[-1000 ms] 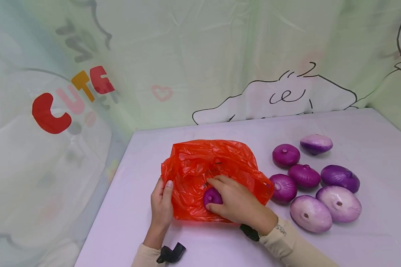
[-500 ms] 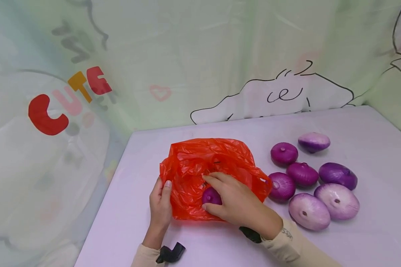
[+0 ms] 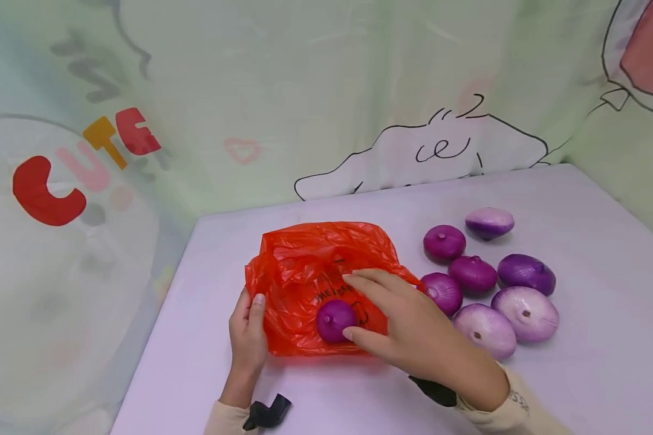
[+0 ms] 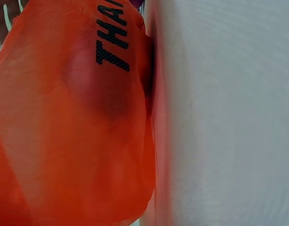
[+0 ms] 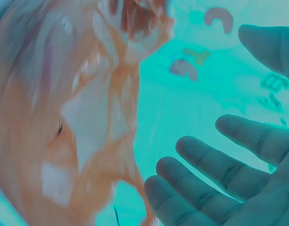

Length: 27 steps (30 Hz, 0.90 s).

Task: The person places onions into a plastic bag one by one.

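A red plastic bag (image 3: pixel 326 235) lies with its mouth wide, black lettering showing on its inner side. Inside rests a round purple onion (image 3: pixel 336 320), near the front of the bag. My left hand (image 3: pixel 247 338) pinches the bag's left edge, thumb inside and fingers behind the film. Over the bag's right side is my right hand (image 3: pixel 413 326), its thumb and fingers spread, the thumb tip right beside the onion. The right wrist view shows these fingers (image 5: pixel 219 165) straight and holding nothing. In the left wrist view the bag (image 4: pixel 73 150) fills the left half, a dark round shape showing through.
Right of the bag several onions sit grouped on the white table (image 3: pixel 315 399), among them a dark purple onion (image 3: pixel 525 273) and a pale onion (image 3: pixel 526 314). At the back right stands a two-tone onion (image 3: pixel 490 222). A printed curtain (image 3: pixel 326 109) borders the table behind.
The right hand has let go of the onion and drawn back rightward, leaving it in the bag. The left hand keeps its hold. The head view has turned slightly right.
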Available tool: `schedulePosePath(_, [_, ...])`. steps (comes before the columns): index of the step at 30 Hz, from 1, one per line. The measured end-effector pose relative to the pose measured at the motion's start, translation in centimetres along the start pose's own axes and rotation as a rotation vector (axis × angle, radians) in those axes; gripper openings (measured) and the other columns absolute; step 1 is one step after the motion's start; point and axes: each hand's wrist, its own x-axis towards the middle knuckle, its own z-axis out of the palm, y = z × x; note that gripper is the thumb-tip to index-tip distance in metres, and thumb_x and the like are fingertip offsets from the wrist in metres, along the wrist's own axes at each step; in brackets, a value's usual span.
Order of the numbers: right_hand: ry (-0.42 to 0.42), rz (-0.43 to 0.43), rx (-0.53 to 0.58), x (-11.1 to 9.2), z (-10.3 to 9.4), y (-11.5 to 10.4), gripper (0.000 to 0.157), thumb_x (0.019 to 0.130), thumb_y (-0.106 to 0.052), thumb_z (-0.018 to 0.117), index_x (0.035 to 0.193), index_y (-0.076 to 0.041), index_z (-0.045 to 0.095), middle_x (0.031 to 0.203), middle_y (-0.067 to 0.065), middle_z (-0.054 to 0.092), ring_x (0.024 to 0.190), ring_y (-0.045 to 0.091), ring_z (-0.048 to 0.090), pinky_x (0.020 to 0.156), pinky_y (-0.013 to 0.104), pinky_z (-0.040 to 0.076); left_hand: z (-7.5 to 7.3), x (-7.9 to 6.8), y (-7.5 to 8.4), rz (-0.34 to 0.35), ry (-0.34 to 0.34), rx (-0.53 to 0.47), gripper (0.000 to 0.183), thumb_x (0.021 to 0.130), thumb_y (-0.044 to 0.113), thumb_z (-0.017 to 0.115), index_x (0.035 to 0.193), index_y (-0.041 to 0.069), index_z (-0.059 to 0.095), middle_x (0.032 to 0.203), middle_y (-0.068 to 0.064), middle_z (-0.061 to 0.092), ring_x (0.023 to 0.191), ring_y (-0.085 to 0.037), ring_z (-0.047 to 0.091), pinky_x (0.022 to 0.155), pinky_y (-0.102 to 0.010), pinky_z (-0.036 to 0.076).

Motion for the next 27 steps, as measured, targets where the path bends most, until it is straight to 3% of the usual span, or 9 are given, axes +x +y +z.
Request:
schedulePosePath(8, [0.167, 0.028, -0.051, -2.8, -3.8, 2.6, 0.067, 0.082, -0.023, 0.089, 0.143, -0.010, 0.064, 0.141, 0.010, 0.064, 0.129, 0.034, 0.060, 0.092, 0.057, 0.059, -0.6, -0.1, 0.3, -0.011, 0.022, 0.018, 0.039, 0.111, 0.022, 0.047, 0.148, 0.011, 0.053, 0.140, -0.004, 0.063, 0.120, -0.032, 0.062, 0.094, -0.021, 0.057])
schedulePosePath(13, [0.260, 0.101, -0.105, -3.8, -6.0, 5.8, 0.071, 0.078, -0.017, 0.092, 0.142, -0.004, 0.063, 0.140, 0.018, 0.064, 0.131, 0.041, 0.057, 0.096, 0.068, 0.052, -0.7, -0.2, 0.4, -0.024, 0.022, 0.022, 0.039, 0.111, 0.024, 0.047, 0.148, 0.013, 0.053, 0.141, -0.002, 0.062, 0.121, -0.033, 0.061, 0.094, -0.021, 0.057])
schedulePosePath(23, [0.291, 0.260, -0.179, -5.7, -9.1, 12.0, 0.066, 0.083, -0.015, 0.086, 0.140, 0.006, 0.059, 0.131, 0.032, 0.062, 0.119, 0.051, 0.058, 0.094, 0.072, 0.046, -0.1, -0.5, 0.6, -0.036, 0.022, 0.017, 0.041, 0.112, 0.024, 0.046, 0.150, 0.011, 0.051, 0.142, -0.003, 0.061, 0.123, -0.032, 0.060, 0.094, -0.017, 0.055])
schedulePosePath(27, [0.243, 0.361, -0.168, -6.4, -10.3, 14.0, 0.065, 0.090, -0.023, 0.081, 0.143, 0.006, 0.056, 0.135, 0.035, 0.058, 0.111, 0.053, 0.059, 0.089, 0.070, 0.047, 0.1, -0.6, 0.8, -0.036, 0.018, 0.014, 0.040, 0.112, 0.024, 0.046, 0.149, 0.011, 0.053, 0.141, -0.003, 0.062, 0.122, -0.032, 0.060, 0.094, -0.016, 0.055])
